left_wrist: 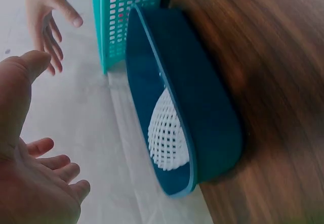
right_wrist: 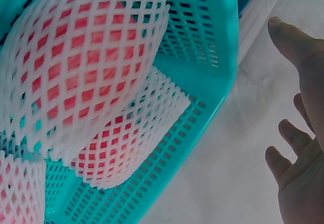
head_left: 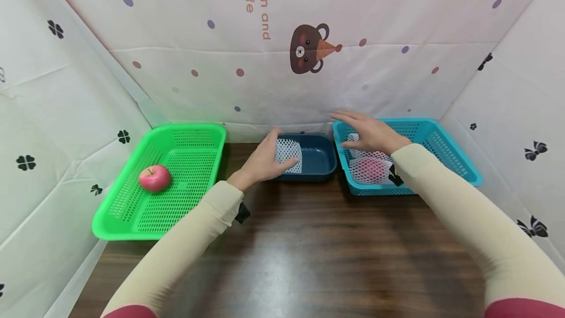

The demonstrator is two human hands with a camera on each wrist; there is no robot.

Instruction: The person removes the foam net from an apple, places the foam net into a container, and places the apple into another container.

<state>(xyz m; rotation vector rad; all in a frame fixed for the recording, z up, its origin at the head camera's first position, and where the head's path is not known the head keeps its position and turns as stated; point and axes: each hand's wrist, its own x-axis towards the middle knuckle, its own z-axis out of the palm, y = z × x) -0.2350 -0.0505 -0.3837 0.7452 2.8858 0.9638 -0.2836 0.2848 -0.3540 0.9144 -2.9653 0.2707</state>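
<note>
My left hand (head_left: pixel 264 161) hovers over the left end of a dark blue bin (head_left: pixel 319 161), fingers spread and holding nothing. Inside that bin lies a white foam net sleeve (left_wrist: pixel 167 133), partly behind the hand in the head view. My right hand (head_left: pixel 368 131) is above the left side of a blue basket (head_left: pixel 454 156), its fingers apart and free of any object. Net-wrapped red fruits (right_wrist: pixel 91 67) lie in this basket, partly covered by the right hand and sleeve in the head view. In the left wrist view both hands appear with nothing between their fingers.
A green basket (head_left: pixel 198 175) stands at the left on the brown wooden table (head_left: pixel 309 249), with one bare apple (head_left: pixel 154 178) in it. Printed white cloth (head_left: pixel 198 63) hangs behind and at both sides. The dark blue bin sits between the two baskets.
</note>
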